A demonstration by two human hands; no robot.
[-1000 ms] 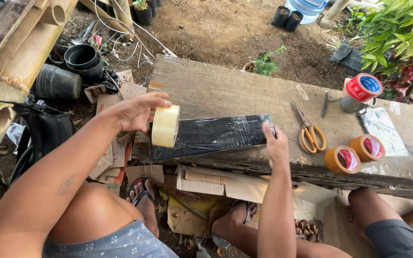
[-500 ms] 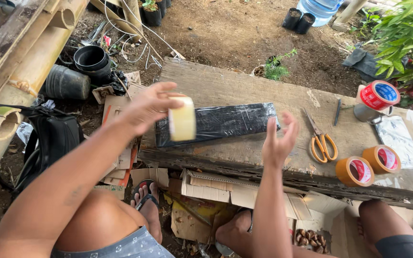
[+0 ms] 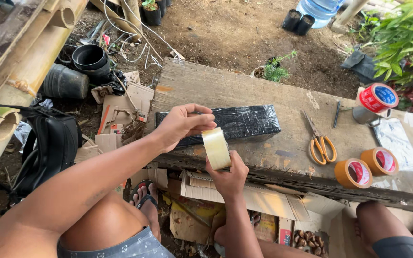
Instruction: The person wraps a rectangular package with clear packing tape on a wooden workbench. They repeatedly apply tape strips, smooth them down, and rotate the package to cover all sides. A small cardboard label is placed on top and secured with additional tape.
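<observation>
Fingers (image 3: 205, 119) of the left hand (image 3: 182, 125) pinch the top of the clear tape roll (image 3: 216, 148); the right hand (image 3: 228, 177) grips it from below, before a black wrapped block (image 3: 244, 123). Orange scissors (image 3: 322, 145) and two orange rolls (image 3: 366, 167) lie right, a red-and-blue one (image 3: 377, 98) beyond.

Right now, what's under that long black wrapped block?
The black wrapped block lies on a weathered wooden plank. Its left end is covered by the left hand; what the wrapping holds cannot be seen.
</observation>
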